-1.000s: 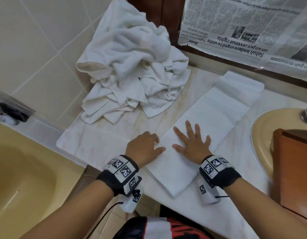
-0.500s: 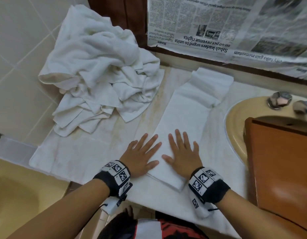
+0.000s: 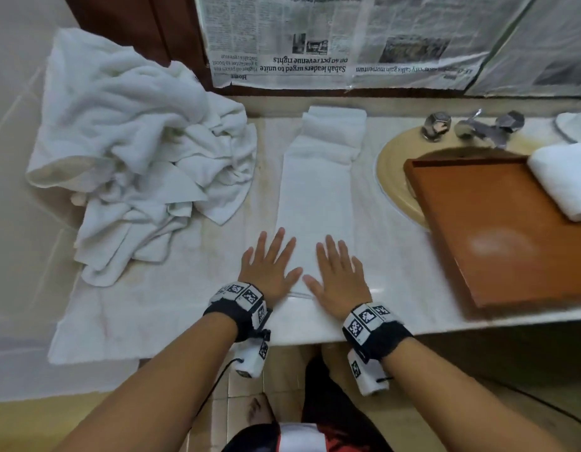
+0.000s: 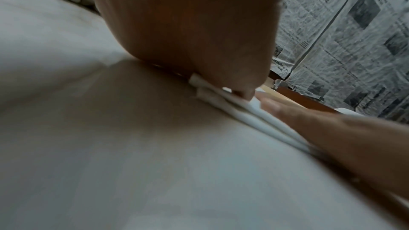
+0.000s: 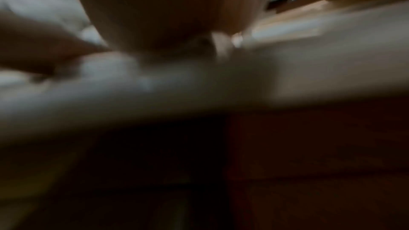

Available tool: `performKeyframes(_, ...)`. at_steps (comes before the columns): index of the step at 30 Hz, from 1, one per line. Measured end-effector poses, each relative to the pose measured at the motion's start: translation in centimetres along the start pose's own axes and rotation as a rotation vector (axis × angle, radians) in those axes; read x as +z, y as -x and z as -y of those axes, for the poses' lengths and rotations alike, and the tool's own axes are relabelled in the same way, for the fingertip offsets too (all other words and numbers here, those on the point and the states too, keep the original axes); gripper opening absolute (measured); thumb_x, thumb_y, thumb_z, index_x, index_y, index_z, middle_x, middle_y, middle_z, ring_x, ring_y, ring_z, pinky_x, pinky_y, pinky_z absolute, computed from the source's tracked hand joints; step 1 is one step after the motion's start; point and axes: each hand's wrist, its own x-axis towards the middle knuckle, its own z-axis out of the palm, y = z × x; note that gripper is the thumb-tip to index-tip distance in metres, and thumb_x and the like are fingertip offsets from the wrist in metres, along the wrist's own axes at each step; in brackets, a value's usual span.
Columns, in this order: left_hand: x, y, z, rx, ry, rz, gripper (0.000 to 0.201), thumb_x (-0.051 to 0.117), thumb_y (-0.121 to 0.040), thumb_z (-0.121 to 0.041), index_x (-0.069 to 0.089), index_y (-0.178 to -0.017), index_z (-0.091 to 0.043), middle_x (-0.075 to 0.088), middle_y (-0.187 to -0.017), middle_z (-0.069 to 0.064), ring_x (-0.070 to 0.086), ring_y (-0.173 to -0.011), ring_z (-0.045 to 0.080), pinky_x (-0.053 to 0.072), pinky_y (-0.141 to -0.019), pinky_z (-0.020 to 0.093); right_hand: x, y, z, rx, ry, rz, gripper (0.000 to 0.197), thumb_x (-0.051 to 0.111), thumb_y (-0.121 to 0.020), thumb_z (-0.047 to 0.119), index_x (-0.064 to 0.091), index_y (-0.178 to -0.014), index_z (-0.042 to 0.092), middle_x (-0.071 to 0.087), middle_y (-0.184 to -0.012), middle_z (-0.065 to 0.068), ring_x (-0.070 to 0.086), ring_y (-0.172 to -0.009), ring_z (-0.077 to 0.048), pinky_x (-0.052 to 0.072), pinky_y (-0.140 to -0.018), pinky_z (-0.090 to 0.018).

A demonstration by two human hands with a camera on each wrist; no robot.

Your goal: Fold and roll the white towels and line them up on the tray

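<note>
A white towel folded into a long strip (image 3: 318,190) lies on the marble counter (image 3: 396,256), running away from me. Its near end shows as stacked layers (image 4: 221,100) in the left wrist view. My left hand (image 3: 269,265) lies flat with spread fingers on the strip's near left edge. My right hand (image 3: 338,272) lies flat on the near right part. A brown tray (image 3: 497,230) sits over the sink at the right, with one rolled white towel (image 3: 563,181) at its far corner. The right wrist view is dark and blurred.
A heap of crumpled white towels (image 3: 135,151) fills the counter's left side. A yellow sink (image 3: 393,171) with metal taps (image 3: 475,125) lies under the tray. Newspaper (image 3: 347,37) covers the wall behind. The counter's front edge is just below my wrists.
My left hand has gone from loosely curled to flat with spread fingers. Both hands stay on the towel's near end. The view has swung right, bringing in the tray and rolled towel.
</note>
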Motion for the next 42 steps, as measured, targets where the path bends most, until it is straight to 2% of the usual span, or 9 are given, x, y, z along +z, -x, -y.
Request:
performKeyframes(2, 0.0, 0.1, 0.0, 0.013, 0.002, 0.012, 0.067, 0.011, -0.096, -0.064, -0.020, -0.149, -0.038, -0.040, -0.148, -0.014, -0.034, -0.141, 0.021, -0.009, -0.118, 0.048, 1.4, 1.5, -1.7, 0.062, 0.030, 0.001, 0.078, -0.003, -0.087, 0.067, -0.016, -0.152, 0.024, -0.029, -0.156, 0.008, -0.022, -0.146, -0.016, -0.001, -0.120, -0.045)
performKeyframes(8, -0.2, 0.3, 0.0, 0.021, 0.016, 0.026, 0.067, 0.013, -0.097, -0.063, -0.019, -0.149, -0.038, -0.040, -0.150, -0.013, -0.035, -0.140, 0.022, -0.013, -0.116, 0.048, -0.9, 2.2, -2.4, 0.329, -0.150, -0.049, 0.067, 0.020, -0.101, 0.050, -0.004, -0.154, 0.017, -0.017, -0.161, -0.002, -0.010, -0.148, -0.024, 0.004, -0.120, -0.046)
performKeyframes(11, 0.1, 0.2, -0.1, 0.013, 0.017, 0.010, 0.067, 0.013, -0.096, -0.063, -0.020, -0.149, -0.038, -0.040, -0.149, -0.013, -0.035, -0.140, 0.022, -0.013, -0.115, 0.048, -0.4, 2.6, 0.3, 0.217, -0.121, -0.239, 0.067, 0.016, -0.099, 0.053, -0.006, -0.154, 0.022, -0.021, -0.160, -0.001, -0.014, -0.148, -0.024, 0.002, -0.119, -0.044)
performKeyframes(14, 0.3, 0.1, 0.0, 0.015, 0.014, -0.015, 0.066, 0.013, -0.097, -0.063, -0.019, -0.149, -0.038, -0.038, -0.151, -0.013, -0.033, -0.141, 0.022, -0.012, -0.116, 0.048, 2.6, 3.7, 0.7, 0.157, -0.052, -0.163, 0.078, -0.002, -0.088, 0.063, -0.010, -0.153, 0.022, -0.026, -0.157, 0.003, -0.016, -0.147, -0.021, 0.004, -0.121, -0.046)
performKeyframes(23, 1.5, 2.5, 1.8, 0.110, -0.030, -0.134, 0.056, 0.010, -0.099, -0.056, -0.009, -0.150, -0.045, -0.032, -0.153, -0.011, -0.025, -0.145, 0.017, -0.002, -0.120, 0.040, 4.3, 5.6, -1.8, 0.208, -0.065, -0.177, 0.080, 0.002, -0.088, 0.069, -0.011, -0.153, 0.025, -0.019, -0.160, 0.000, -0.013, -0.148, -0.019, 0.000, -0.119, -0.040)
performKeyframes(30, 2.9, 5.4, 1.7, 0.066, 0.006, -0.218, 0.050, 0.011, -0.101, -0.051, 0.004, -0.150, -0.048, -0.018, -0.160, -0.011, -0.018, -0.147, 0.014, 0.001, -0.119, 0.038, 3.0, 7.1, -2.0, 0.150, -0.400, -0.316, 0.048, 0.057, -0.094, 0.028, 0.046, -0.140, 0.022, 0.032, -0.149, -0.004, 0.026, -0.135, -0.020, 0.026, -0.115, -0.035)
performKeyframes(33, 3.3, 5.7, 0.8, 0.004, 0.036, -0.220, 0.048, 0.014, -0.102, -0.048, 0.006, -0.150, -0.048, -0.017, -0.160, -0.010, -0.017, -0.147, 0.015, 0.000, -0.119, 0.040, 3.3, 8.3, -1.6, 0.099, -0.508, -0.275, 0.043, 0.061, -0.087, 0.009, 0.057, -0.129, 0.018, 0.039, -0.131, -0.002, 0.037, -0.121, -0.016, 0.031, -0.109, -0.022)
performKeyframes(37, 3.5, 6.2, -0.3, -0.052, 0.042, -0.192, 0.049, 0.011, -0.101, -0.050, 0.005, -0.150, -0.048, -0.019, -0.160, -0.008, -0.019, -0.147, 0.018, -0.001, -0.118, 0.043, 3.0, 8.8, -2.1, 0.095, -0.608, -0.161, 0.047, 0.059, -0.083, 0.002, 0.055, -0.126, 0.022, 0.039, -0.115, 0.004, 0.046, -0.107, -0.014, 0.041, -0.103, -0.024)
performKeyframes(42, 3.9, 7.5, -1.9, -0.110, 0.069, -0.161, 0.065, -0.004, -0.085, -0.059, 0.007, -0.149, -0.050, -0.018, -0.161, -0.007, -0.019, -0.147, 0.020, -0.001, -0.117, 0.044, 2.5, 9.0, -3.1, 0.104, -0.666, -0.173, 0.041, 0.054, -0.082, -0.009, 0.059, -0.115, 0.016, 0.054, -0.113, -0.002, 0.052, -0.105, -0.016, 0.037, -0.090, -0.016)
